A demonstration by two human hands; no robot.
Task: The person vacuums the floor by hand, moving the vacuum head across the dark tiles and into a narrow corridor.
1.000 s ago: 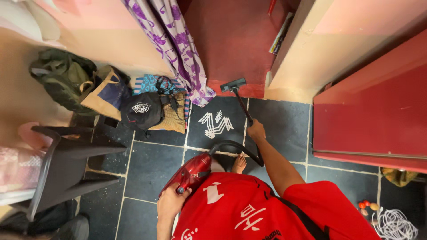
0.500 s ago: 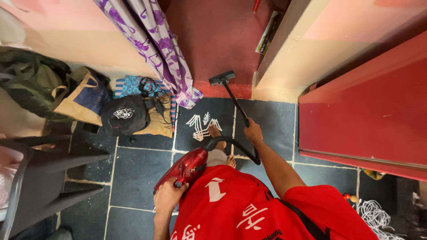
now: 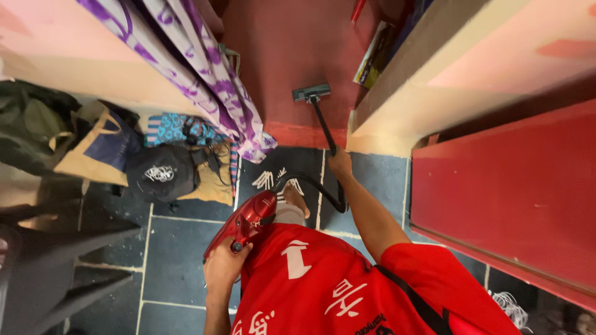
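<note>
My left hand grips the rear handle of a red handheld vacuum cleaner, carried at my left hip. A black hose curves from its front to a black wand. My right hand is closed around the wand's lower end, arm stretched forward. The grey floor nozzle rests on the red floor beyond a red threshold step. My bare foot stands on the dark tile with a white chalk pattern.
A purple-and-white curtain hangs left of the doorway. Bags, a black cap and a patterned cloth lie along the left wall. A dark plastic chair stands lower left. A red cabinet and cream wall close the right.
I have stepped forward toward the doorway. The nozzle has slid from the threshold step onto the red floor beyond it, and my right hand has moved forward with the wand.
</note>
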